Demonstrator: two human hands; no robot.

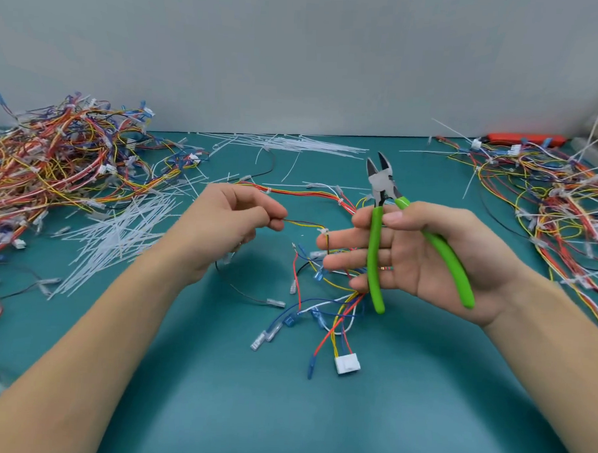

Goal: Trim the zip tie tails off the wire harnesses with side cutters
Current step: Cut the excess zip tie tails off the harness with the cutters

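My left hand (pixel 229 228) pinches a thin bunch of red and yellow wires of a wire harness (pixel 325 296) above the table's middle. A small white zip tie (pixel 323 231) sits on those wires just right of my fingertips. My right hand (pixel 426 259) holds green-handled side cutters (pixel 382 209), thumb over the handles, fingers stretched out behind them. The jaws point up and stand apart, a little above and to the right of the zip tie. The harness hangs down to a white connector (pixel 347 363) and blue terminals lying on the mat.
A big heap of harnesses (pixel 60 161) fills the left of the teal mat (pixel 316 415); another heap with long zip tie tails (pixel 558 217) lies at the right. Cut white tails (pixel 119 232) are strewn left of centre and at the back. A red tool (pixel 524 138) lies far right.
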